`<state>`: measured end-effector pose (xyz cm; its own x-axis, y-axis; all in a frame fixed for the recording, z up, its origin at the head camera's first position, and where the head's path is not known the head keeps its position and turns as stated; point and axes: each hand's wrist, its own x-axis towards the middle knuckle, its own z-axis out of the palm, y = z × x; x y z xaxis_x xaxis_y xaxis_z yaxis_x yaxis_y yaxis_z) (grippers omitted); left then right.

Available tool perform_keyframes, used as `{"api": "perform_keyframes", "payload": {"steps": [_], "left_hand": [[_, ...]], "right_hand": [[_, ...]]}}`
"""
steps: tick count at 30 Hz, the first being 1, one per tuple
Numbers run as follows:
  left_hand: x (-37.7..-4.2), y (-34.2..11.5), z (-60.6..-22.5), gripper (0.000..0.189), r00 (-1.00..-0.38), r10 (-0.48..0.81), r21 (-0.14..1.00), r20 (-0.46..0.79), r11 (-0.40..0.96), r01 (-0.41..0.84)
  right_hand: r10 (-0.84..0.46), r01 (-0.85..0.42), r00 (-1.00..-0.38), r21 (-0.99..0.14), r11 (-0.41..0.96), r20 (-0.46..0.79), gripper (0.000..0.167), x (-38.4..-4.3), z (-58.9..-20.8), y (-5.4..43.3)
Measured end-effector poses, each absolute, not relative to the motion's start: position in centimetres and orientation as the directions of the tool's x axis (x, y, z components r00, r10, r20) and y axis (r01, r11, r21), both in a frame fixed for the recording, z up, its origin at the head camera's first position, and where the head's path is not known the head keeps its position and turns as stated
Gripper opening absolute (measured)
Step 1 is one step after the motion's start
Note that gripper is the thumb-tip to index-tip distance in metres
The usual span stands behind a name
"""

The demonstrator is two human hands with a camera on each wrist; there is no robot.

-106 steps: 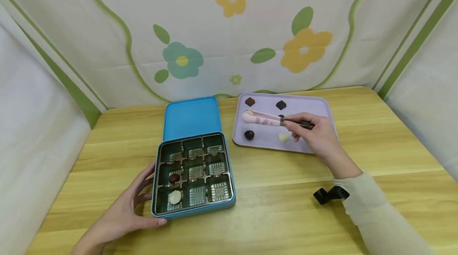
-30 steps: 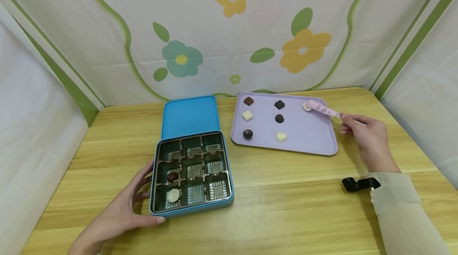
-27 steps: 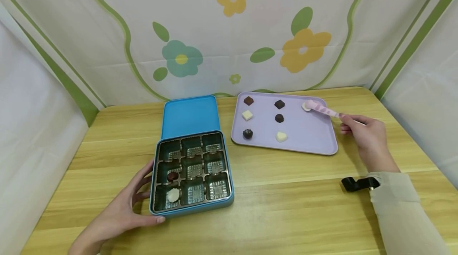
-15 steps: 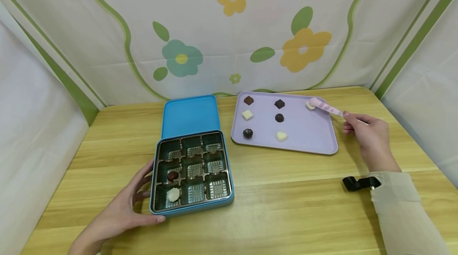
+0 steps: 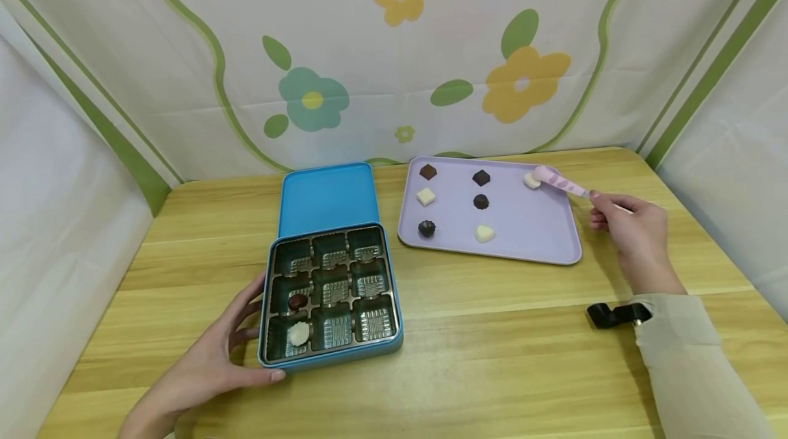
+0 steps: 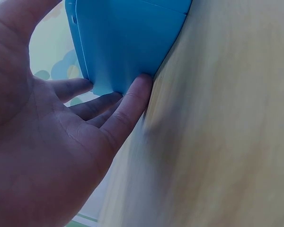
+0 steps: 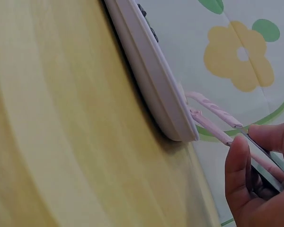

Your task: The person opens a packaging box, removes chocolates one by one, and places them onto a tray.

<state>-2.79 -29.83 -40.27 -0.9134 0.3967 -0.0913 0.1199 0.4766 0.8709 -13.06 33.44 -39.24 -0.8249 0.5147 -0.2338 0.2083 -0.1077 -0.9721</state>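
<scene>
In the head view my left hand (image 5: 215,350) rests on the blue tin box (image 5: 345,359), fingers along its left side and thumb at the front left corner. Fairly straight fingers (image 6: 128,106) touch the tin's wall in the left wrist view. My right hand (image 5: 634,237) pinches pink-tipped tongs (image 5: 560,182) by their metal handle. At the back right of the lilac tray (image 5: 529,234), the tong tips are around a cream-white chocolate (image 5: 532,181); whether it is lifted I cannot tell. The tin's divided insert holds a brown chocolate (image 5: 298,301) and a white one (image 5: 299,334).
Several dark, brown and white chocolates, among them a white heart (image 5: 484,233) and a white square (image 5: 425,196), lie on the tray. A blue lid (image 5: 329,200) lies behind the tin. A flowered curtain (image 5: 400,83) closes off the table's back.
My right hand has swung the tongs from the tray's left to its back right, where the cream chocolate now sits at the tips. Since then they shifted slightly right. My left hand stays on the tin.
</scene>
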Motion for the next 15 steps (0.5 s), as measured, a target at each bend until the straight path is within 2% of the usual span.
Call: {"api": "perform_keyframes", "payload": {"steps": [12,15], "left_hand": [[-2.8,-29.8,-40.2,0.133,-0.915,0.391,0.876,-0.101,0.47,0.105],[-2.8,-29.8,-40.2,0.133,-0.914,0.395,0.879,-0.096,0.464,0.109]], "right_hand": [[0.583,0.147,-0.795,-0.985,-0.084,-0.169,0.006,-13.1,-38.7,32.6],[0.572,0.097,-0.81,-0.992,-0.082,-0.127,0.007,-13.0,-38.5,32.1]]}}
